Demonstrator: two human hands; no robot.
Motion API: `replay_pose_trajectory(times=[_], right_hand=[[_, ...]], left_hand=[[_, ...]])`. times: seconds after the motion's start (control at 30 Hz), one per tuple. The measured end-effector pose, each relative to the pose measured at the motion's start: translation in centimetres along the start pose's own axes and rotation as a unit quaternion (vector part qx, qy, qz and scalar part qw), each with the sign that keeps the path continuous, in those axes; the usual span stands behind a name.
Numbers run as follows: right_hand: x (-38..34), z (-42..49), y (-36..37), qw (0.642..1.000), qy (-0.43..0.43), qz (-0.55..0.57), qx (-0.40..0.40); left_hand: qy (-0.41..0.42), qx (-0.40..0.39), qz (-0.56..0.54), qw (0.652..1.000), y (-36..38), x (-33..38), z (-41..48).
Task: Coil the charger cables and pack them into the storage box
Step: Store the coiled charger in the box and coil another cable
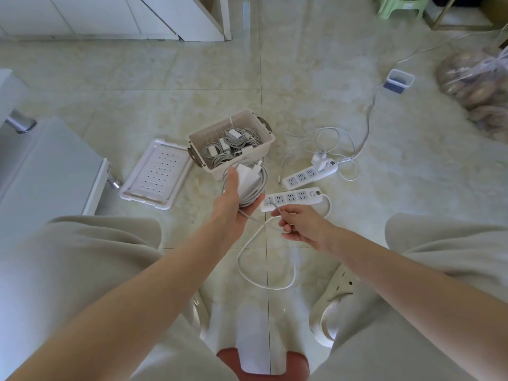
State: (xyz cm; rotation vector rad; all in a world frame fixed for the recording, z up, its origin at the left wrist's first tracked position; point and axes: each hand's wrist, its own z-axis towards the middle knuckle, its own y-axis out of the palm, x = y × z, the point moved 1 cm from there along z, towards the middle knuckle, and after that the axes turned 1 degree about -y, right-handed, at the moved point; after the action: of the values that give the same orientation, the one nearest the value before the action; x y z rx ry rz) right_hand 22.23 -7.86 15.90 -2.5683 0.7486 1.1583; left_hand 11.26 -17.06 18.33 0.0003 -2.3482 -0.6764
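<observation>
Left grip round cable, plug forward

Note the glossy, polished finish of the beige marble-patterned floor tiles. The cream perforated storage box and its white vented lid are smooth matt plastic. Your white square charger brick is glossy plastic; its grey coiled charger cable looks matt. Your beige shorts are soft cloth.

Bright, even, cool daylight, source possibly overhead; soft shadows, pale glare on glossy floor, strong wide-angle bowing at edges, far corners slightly soft.
</observation>
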Motion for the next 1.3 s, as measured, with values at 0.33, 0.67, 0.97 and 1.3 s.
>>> replay_pose_trajectory(times=[0.33,0.67,0.97,1.3], right_hand=[[0.1,-0.5,-0.3,0.998,-0.033,-0.009,-0.051],[0.2,-0.8,-0.1,0.998,-0.046,-0.039,-0.024],[-0.2,-0.8,-0.2,0.991,-0.103,-0.087,-0.016],[3.6,-1.4,1.0,0.965,-0.149,-0.209,0.058]], left_hand=[[-0.043,-0.043,-0.034,0.998,-0.7,-0.2,-0.5],[-0.058,-0.063,-0.063,0.994,-0.8,-0.5,-0.7],[-0.107,-0.078,0.056,0.990,-1.5,-2.5,-0.8],[-0.191,-0.023,0.072,0.979,-3.2,-5.9,-2.1]])
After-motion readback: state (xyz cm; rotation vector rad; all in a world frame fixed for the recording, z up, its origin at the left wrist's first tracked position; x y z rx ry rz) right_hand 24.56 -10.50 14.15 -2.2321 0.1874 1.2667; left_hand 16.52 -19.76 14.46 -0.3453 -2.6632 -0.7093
